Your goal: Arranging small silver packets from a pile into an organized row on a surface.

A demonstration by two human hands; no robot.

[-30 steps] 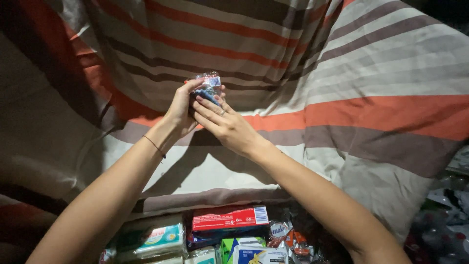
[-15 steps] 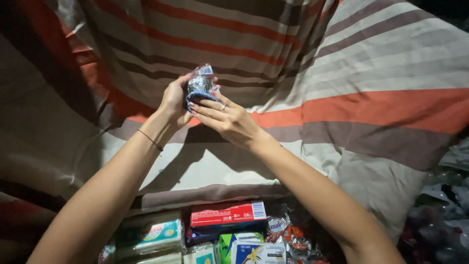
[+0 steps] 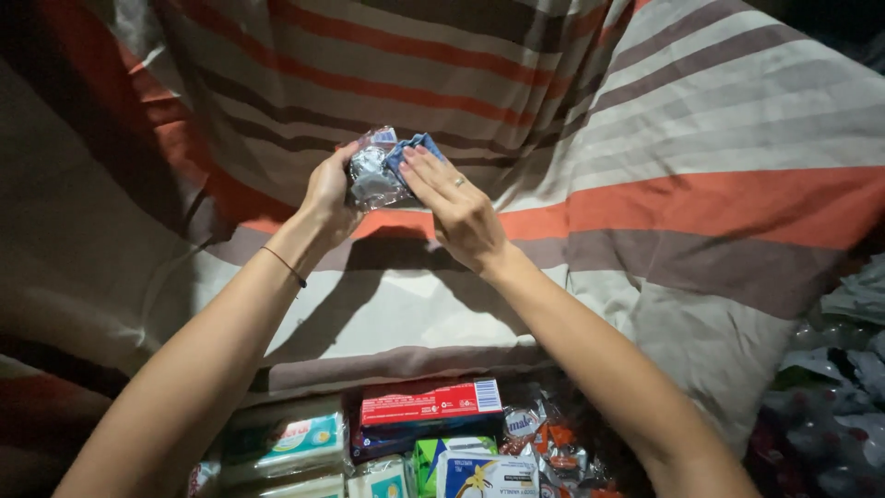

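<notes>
A: Both arms are stretched up in front of the striped cloth, and the hands meet at about eleven o'clock from the centre of the view.

B: What's in them?

A: A small crinkly packet, shiny clear wrap with blue showing at its top right corner. The left hand has it from the nine o'clock side, fingers curled round the wrap, thumb tucked against the near face.

B: And the right hand?

A: The right hand comes in from four o'clock. Its fingers are held close together and laid flat on the blue edge of the packet, pressing on it rather than wrapped round it. There's a ring on one finger. I can't tell where the thumb sits; it's behind the hand.

B: Anything on the left wrist?

A: A thin dark bracelet, just below the hand.

B: What's under the arms?

A: Down at six o'clock, a packed heap of goods. A long red box lies across the top, a pale teal packet sits at its eight o'clock, and a white-and-blue packet is just below the red box. Small shiny wrapped pieces crowd beside it at four o'clock.

B: And the far right?

A: Dark, glinting plastic packs at four o'clock, too dim to tell apart.
</notes>
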